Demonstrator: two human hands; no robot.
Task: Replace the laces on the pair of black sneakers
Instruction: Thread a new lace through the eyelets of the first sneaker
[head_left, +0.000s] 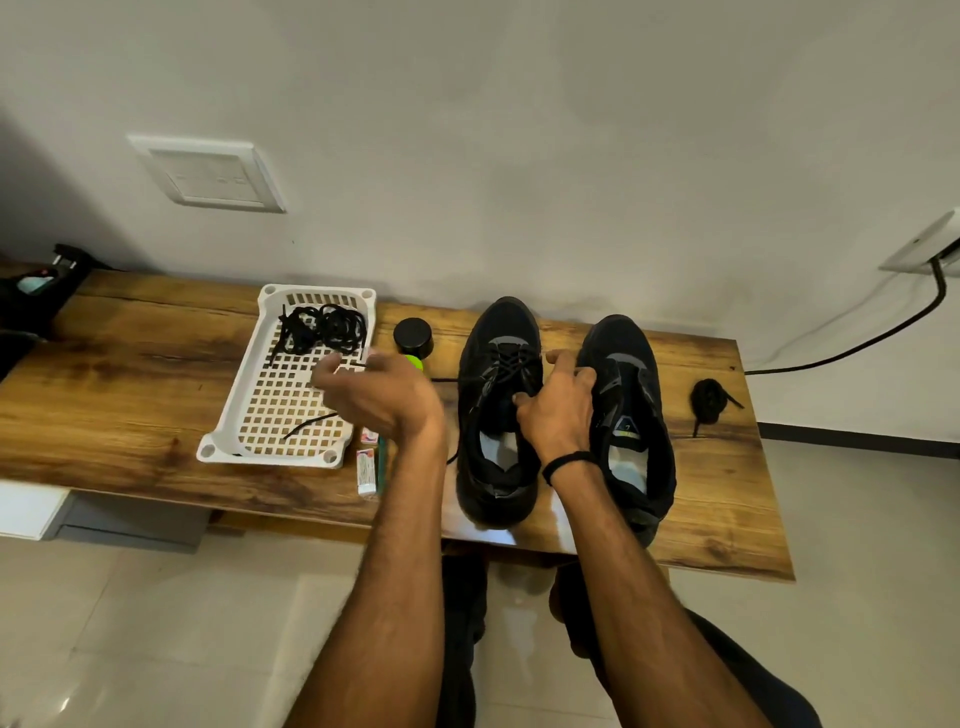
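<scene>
Two black sneakers stand side by side on a wooden table (130, 364), toes toward the wall. The left sneaker (496, 415) still has a lace crossed through its upper eyelets; the right sneaker (631, 415) shows none. My right hand (561, 410) grips the left sneaker's inner wall, thumb inside the opening. My left hand (379, 395), blurred, hovers over the white basket's (228, 421) right edge and pinches a thin black lace (444, 380) that runs back to the left sneaker. A bundle of black laces (324, 327) lies at the basket's far end.
A coiled black lace (706, 400) lies at the table's right end. A black jar (413, 338) and a green object (415, 362) sit behind my left hand. Small white boxes (366, 467) lie near the basket's front corner. A black cable (857, 343) runs along the wall.
</scene>
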